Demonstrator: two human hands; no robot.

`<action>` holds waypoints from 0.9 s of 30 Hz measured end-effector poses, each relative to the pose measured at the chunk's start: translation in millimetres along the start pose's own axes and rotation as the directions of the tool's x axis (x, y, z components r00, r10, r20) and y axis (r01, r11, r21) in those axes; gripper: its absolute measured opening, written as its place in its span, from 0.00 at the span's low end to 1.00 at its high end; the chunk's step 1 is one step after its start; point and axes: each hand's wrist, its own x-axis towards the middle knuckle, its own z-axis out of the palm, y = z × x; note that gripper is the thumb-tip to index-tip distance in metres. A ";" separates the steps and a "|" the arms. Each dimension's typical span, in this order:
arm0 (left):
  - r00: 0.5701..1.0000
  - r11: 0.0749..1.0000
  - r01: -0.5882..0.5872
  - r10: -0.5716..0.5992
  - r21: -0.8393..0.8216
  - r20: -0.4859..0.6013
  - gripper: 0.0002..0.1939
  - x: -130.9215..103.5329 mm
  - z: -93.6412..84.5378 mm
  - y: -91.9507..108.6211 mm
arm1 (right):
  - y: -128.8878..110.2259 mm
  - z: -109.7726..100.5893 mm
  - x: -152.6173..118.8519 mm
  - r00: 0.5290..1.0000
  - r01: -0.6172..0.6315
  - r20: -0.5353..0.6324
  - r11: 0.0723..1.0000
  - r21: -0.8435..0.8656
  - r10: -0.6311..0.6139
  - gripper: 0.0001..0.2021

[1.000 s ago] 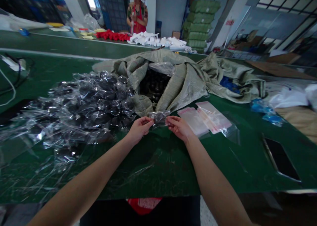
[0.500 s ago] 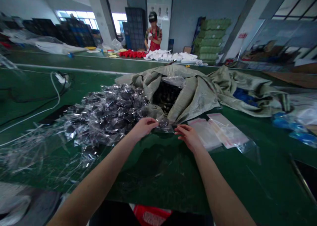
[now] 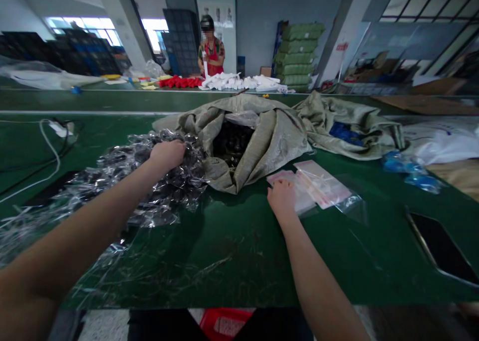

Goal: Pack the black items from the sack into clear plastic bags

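My left hand (image 3: 168,154) is over the heap of dark rounded pieces in clear wrappers (image 3: 149,186), its fingers curled in. What it holds, if anything, is hidden behind the hand. My right hand (image 3: 283,196) lies at the left edge of a stack of clear plastic bags (image 3: 305,201) with pinkish edges, fingers bent and closed on a bag there. Between and beyond both hands a woven sack (image 3: 277,141) lies on its side, its mouth facing me, with loose shiny dark pieces (image 3: 232,144) inside.
A phone (image 3: 443,244) lies at the right on the green table (image 3: 239,261). Blue wrapped pieces (image 3: 411,171) and a second sack (image 3: 359,126) are beyond it. A white cable (image 3: 56,156) runs at the left. Across the table a person (image 3: 211,52) stands behind red and white pieces.
My left hand has gone left from the wrapped piece in front of the sack to the heap. My right hand has come down onto the plastic bags. The view has turned slightly right.
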 end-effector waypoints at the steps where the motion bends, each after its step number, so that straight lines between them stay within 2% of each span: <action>1: 1.000 1.000 0.009 -0.009 0.015 0.014 0.14 6.6 -3.6 6.5 | 1.2 -1.2 -0.8 1.000 -0.025 0.018 0.999 -0.030 0.025 0.13; 4: 0.998 1.000 -0.008 0.009 0.014 -0.068 0.17 27.7 -16.0 35.9 | 4.8 -1.9 0.0 0.997 -0.074 0.032 0.995 -0.073 0.076 0.14; 5: 0.992 0.999 -0.046 0.045 -0.008 -0.115 0.19 35.4 -18.4 49.2 | 6.2 -1.5 1.1 0.995 -0.092 0.038 0.992 -0.081 0.095 0.15; 7: 0.982 0.985 -0.153 0.143 -0.080 -0.121 0.20 52.2 -18.1 78.6 | 9.5 -0.4 3.9 0.989 -0.130 0.058 0.987 -0.095 0.136 0.16; 9: 0.983 0.975 -0.182 0.178 -0.132 -0.039 0.20 70.1 -11.1 106.6 | 12.9 0.2 6.8 0.984 -0.154 0.075 0.983 -0.104 0.162 0.16; 11: 0.974 0.977 -0.163 0.181 -0.136 0.134 0.25 86.5 -0.7 127.6 | 16.0 0.2 9.2 0.983 -0.157 0.083 0.982 -0.102 0.165 0.16; 13: 0.945 0.979 -0.137 0.174 -0.149 0.276 0.29 98.0 8.2 138.8 | 18.4 -0.1 11.2 0.982 -0.157 0.095 0.983 -0.094 0.166 0.17; 15: 0.936 0.981 -0.110 0.156 -0.158 0.315 0.29 101.0 10.9 141.2 | 20.0 -0.5 12.7 0.979 -0.165 0.102 0.982 -0.089 0.174 0.17; 16: 0.955 0.984 -0.084 0.125 -0.159 0.269 0.27 98.3 9.1 140.3 | 20.5 -0.8 13.2 0.978 -0.172 0.104 0.981 -0.087 0.181 0.17; 18: 0.997 0.983 -0.041 0.052 -0.179 0.060 0.25 83.5 0.8 137.6 | 21.3 -2.2 13.6 0.975 -0.189 0.100 0.979 -0.078 0.196 0.16; 20: 0.979 0.965 -0.085 0.035 -0.248 -0.198 0.25 56.0 -8.5 137.4 | 22.2 -5.5 13.8 0.977 -0.201 0.059 0.978 -0.053 0.204 0.16; 21: 0.964 0.946 -0.170 0.101 -0.278 -0.247 0.26 38.2 -10.9 139.1 | 22.7 -7.8 14.1 0.978 -0.207 0.011 0.978 -0.028 0.207 0.16; 22: 0.944 0.909 -0.284 0.211 -0.304 -0.252 0.26 19.0 -10.8 141.9 | 23.1 -10.4 14.6 0.978 -0.202 -0.054 0.979 0.011 0.203 0.16; 23: 0.925 0.867 -0.373 0.319 -0.331 -0.206 0.24 -0.6 -7.9 145.9 | 23.4 -13.2 15.3 0.973 -0.185 -0.127 0.980 0.071 0.193 0.17; 25: 0.886 0.816 -0.456 0.453 -0.356 -0.095 0.20 -35.7 4.9 155.6 | 22.6 -18.2 17.4 0.952 -0.098 -0.254 0.955 0.280 0.173 0.18; 26: 0.874 0.806 -0.472 0.482 -0.357 -0.068 0.19 -48.7 13.0 160.3 | 21.3 -20.1 18.5 0.944 -0.031 -0.283 0.901 0.433 0.168 0.18; 27: 0.867 0.798 -0.479 0.495 -0.364 -0.057 0.20 -57.7 20.7 164.1 | 19.1 -21.4 19.3 0.943 0.032 -0.282 0.797 0.603 0.175 0.18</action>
